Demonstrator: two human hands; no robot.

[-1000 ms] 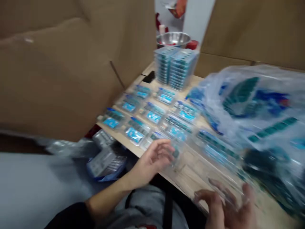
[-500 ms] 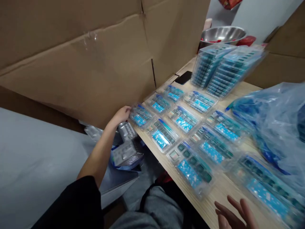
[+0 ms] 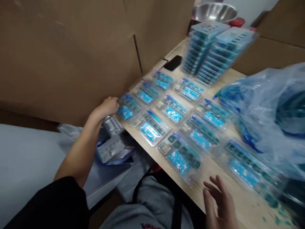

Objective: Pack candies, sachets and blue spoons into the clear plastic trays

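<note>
My left hand is at the far left corner of the table, fingers curled in at the edge of a clear plastic tray. Its fingertips are partly hidden and blurred. This tray holds a blue patterned piece, dark pieces and a blue strip. Several similar trays lie in rows across the table, among them a clear tray close to my right hand. Over the near edge of the table hovers my right hand, fingers apart, holding nothing.
Two tall stacks of trays stand at the back, near a black phone and a steel bowl. A translucent plastic bag is on the right. Cardboard walls the left. Below sits a blue bin with silvery packs.
The view has shifted, so the table sits further left and higher. My left hand stays by the same corner tray. My right hand now shows more fully, fingers still apart.
</note>
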